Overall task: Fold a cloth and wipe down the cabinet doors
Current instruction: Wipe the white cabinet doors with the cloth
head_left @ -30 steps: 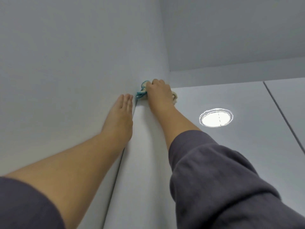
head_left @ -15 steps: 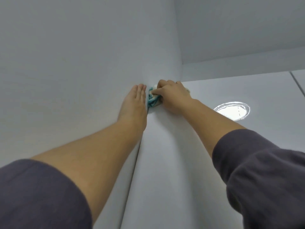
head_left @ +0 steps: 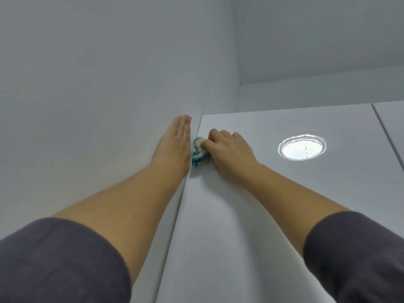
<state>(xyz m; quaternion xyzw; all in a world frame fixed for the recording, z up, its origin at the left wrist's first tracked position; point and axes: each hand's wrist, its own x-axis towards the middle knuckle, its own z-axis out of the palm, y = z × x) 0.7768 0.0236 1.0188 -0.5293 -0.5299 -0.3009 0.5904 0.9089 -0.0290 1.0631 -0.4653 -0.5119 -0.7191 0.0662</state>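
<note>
Cloth [head_left: 199, 155], bunched, teal-white: at the cabinet door's [head_left: 240, 215] upper left edge. Our right hand [head_left: 229, 154] curls round it, pressing. Our left hand [head_left: 175, 145] lies flat, fingers straight, just beside that edge. Risk, we judge: the wad slips off the edge, leaving the corner unwiped.

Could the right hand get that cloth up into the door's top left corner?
Probably yes. The right hand grips the cloth on the cabinet door just below that corner, with only bare door between; the left hand lies flat on the neighbouring surface, off the path.
</note>
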